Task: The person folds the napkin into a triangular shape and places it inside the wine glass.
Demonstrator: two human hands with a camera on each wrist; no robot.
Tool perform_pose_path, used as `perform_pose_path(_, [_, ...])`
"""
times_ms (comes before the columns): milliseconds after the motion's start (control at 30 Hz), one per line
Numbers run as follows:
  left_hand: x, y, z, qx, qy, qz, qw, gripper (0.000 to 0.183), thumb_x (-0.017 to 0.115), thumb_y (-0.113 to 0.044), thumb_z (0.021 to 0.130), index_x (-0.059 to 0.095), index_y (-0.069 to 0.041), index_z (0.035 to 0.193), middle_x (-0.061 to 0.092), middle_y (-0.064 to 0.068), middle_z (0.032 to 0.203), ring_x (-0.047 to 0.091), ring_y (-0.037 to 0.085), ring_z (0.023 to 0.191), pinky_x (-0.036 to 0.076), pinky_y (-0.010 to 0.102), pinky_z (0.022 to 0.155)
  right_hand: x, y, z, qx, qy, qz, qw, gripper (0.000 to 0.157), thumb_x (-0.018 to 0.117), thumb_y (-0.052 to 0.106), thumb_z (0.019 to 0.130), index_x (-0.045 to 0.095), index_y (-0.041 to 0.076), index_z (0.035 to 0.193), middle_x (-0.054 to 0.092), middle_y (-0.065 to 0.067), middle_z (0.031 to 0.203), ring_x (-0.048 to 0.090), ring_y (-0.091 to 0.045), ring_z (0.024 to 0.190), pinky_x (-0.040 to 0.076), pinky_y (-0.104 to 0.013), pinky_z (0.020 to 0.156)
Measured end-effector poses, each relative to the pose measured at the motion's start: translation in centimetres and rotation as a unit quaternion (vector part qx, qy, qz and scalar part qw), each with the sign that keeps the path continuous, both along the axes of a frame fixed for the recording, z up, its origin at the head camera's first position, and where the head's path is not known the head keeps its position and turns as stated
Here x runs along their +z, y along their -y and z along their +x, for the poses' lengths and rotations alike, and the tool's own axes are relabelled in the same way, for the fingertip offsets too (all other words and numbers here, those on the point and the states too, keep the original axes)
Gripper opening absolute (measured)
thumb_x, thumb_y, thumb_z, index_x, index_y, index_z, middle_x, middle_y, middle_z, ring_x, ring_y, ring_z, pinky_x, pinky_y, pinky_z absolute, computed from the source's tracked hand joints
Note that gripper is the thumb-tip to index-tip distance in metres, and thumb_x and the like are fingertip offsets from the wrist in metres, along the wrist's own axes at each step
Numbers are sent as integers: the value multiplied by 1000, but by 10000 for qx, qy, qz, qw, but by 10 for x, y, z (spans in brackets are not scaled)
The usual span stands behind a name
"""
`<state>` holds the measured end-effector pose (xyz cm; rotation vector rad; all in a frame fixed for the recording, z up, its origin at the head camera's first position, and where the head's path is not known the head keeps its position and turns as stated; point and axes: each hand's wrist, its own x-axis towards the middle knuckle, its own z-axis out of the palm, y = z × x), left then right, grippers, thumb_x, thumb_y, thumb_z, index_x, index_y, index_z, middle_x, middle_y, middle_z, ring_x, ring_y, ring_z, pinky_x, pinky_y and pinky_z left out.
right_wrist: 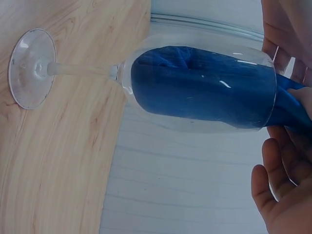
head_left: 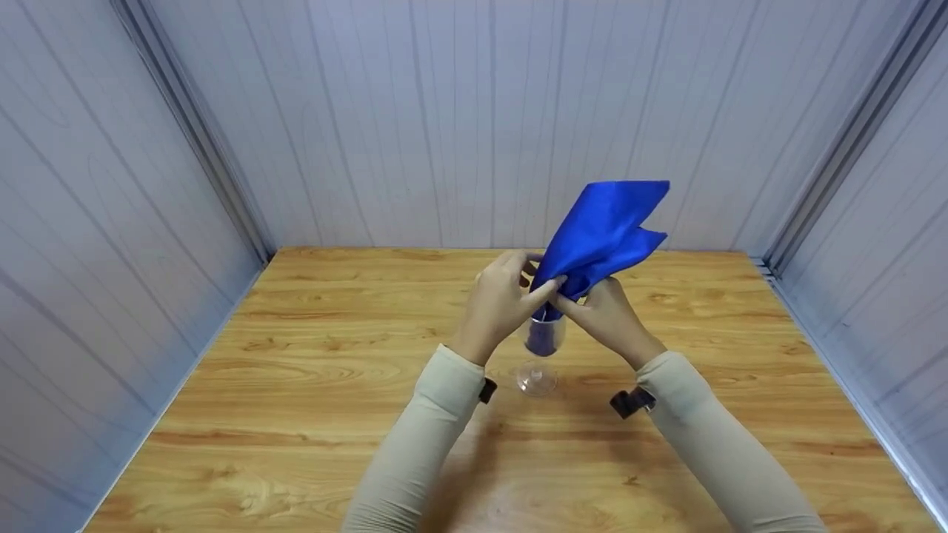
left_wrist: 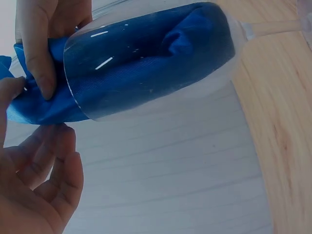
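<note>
A blue cloth napkin (head_left: pixel 603 229) stands in a stemmed wine glass (head_left: pixel 544 339), its lower part bunched inside the bowl. Above the rim the napkin fans out in two pointed flaps, leaning right in the head view. My left hand (head_left: pixel 502 300) pinches the cloth from the left just over the rim, thumb on its near side. From the right, my right hand (head_left: pixel 611 320) holds the same gathered part, with some fingers hidden behind the cloth. Through the glass bowl (left_wrist: pixel 151 63) the folded napkin shows clearly. The glass's round foot (right_wrist: pixel 31 68) rests on the table.
The wood-grain table (head_left: pixel 333 414) spreads out around the glass. A pale panelled wall (head_left: pixel 444 126) rises behind its far edge, with side walls at left and right. Dark wrist cameras (head_left: pixel 631 402) hang below both sleeves.
</note>
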<state>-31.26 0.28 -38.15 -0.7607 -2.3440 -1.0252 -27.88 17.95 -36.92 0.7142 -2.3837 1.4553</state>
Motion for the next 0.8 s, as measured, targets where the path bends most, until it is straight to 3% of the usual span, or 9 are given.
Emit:
perform_pose_path(200, [-1, 0, -2, -144, -21, 348, 9993, 30, 68, -27, 97, 68, -4, 115, 66, 5, 101, 65, 13, 85, 54, 20, 72, 0, 0, 2, -129, -55, -37, 9999, 40, 72, 7, 93, 59, -4, 129, 65, -17, 123, 63, -27, 112, 49, -44, 96])
perform_pose_path(433, [-4, 9, -4, -131, 75, 871, 9961, 18, 68, -20, 96, 69, -3, 102, 68, 5, 92, 66, 14, 81, 54, 22, 70, -2, 1, 3, -198, -33, -38, 9998, 23, 65, 5, 96, 63, -9, 115, 71, -14, 102, 63, -15, 87, 49, -28, 78])
perform_pose_path(667, [-9, 16, -4, -269, 234, 1240, 9916, 16, 66, -17, 97, 70, -3, 101, 70, 6, 89, 68, 15, 75, 55, 23, 67, -28, -8, -19, -401, 150, -139, 9990, 19, 66, 12, 97, 65, -5, 106, 69, -10, 90, 59, -18, 77, 46, -27, 70])
perform_pose_path(800, [-16, 22, -3, -313, 523, 1568, 9858, 13, 65, -16, 97, 69, -3, 99, 71, 5, 85, 67, 12, 70, 56, 25, 63, -32, -13, -19, -478, 452, -354, 9972, 22, 68, 21, 97, 62, 2, 88, 61, -2, 77, 54, -16, 71, 44, -26, 65])
